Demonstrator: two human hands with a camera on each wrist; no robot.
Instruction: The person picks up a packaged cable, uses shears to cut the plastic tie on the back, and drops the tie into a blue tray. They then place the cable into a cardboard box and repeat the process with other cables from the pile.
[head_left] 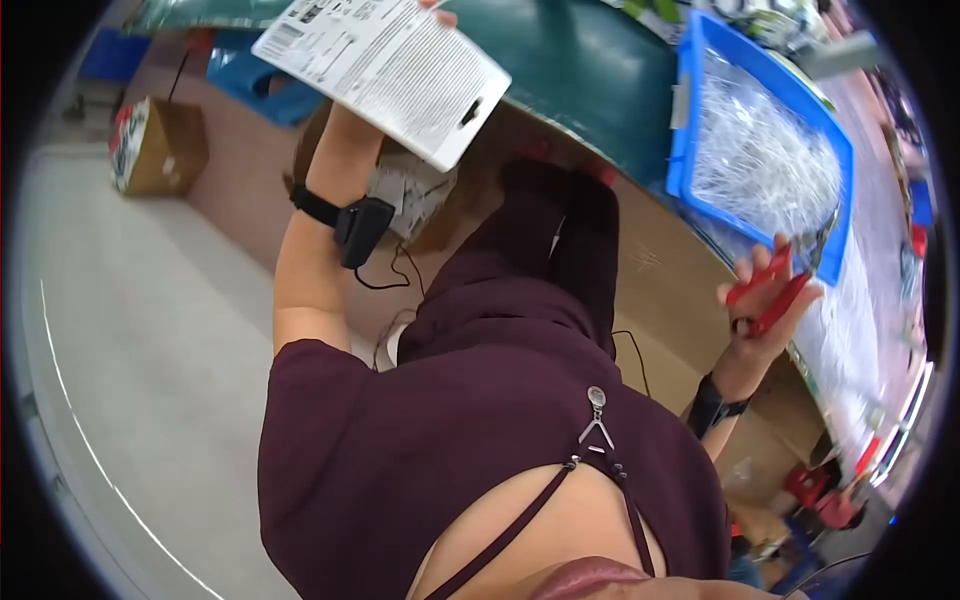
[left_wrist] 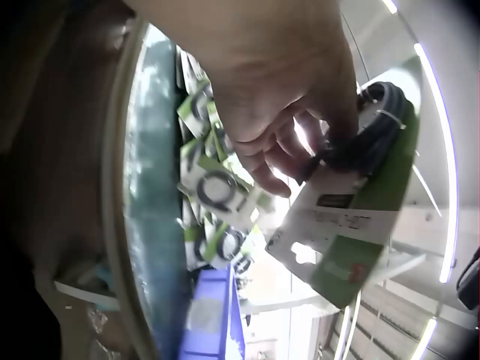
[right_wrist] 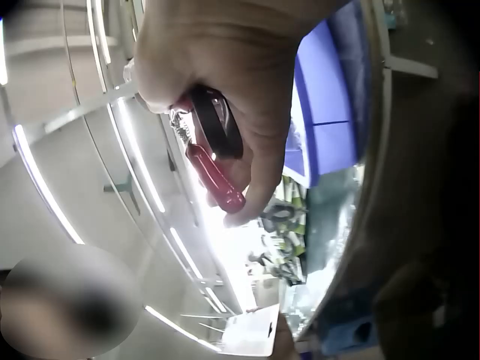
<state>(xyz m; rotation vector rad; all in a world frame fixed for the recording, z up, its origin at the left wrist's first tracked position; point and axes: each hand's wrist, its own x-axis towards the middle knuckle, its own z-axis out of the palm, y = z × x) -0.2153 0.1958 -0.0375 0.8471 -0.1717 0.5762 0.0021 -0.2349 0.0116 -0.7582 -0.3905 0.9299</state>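
Note:
A packaging card [head_left: 400,75] with printed white back, barcode and hang slot is held up by my left hand [head_left: 441,14], mostly hidden behind it. In the left wrist view the card's front [left_wrist: 330,217] is green and white with a coiled dark cable [left_wrist: 371,139]; my left hand [left_wrist: 277,97] has its fingers curled at the cable. My right hand [head_left: 768,315] holds red-handled pliers [head_left: 785,305] beside the blue tray, their metal end toward its rim. The right wrist view shows my right hand [right_wrist: 232,82] curled round the red handle [right_wrist: 214,178].
A blue tray [head_left: 683,150] of clear thin strips [head_left: 760,150] stands on the green-topped table [head_left: 600,70]. More carded cables [left_wrist: 217,187] lie along the table. A cardboard box [head_left: 180,150] and blue stool [head_left: 265,85] stand on the floor.

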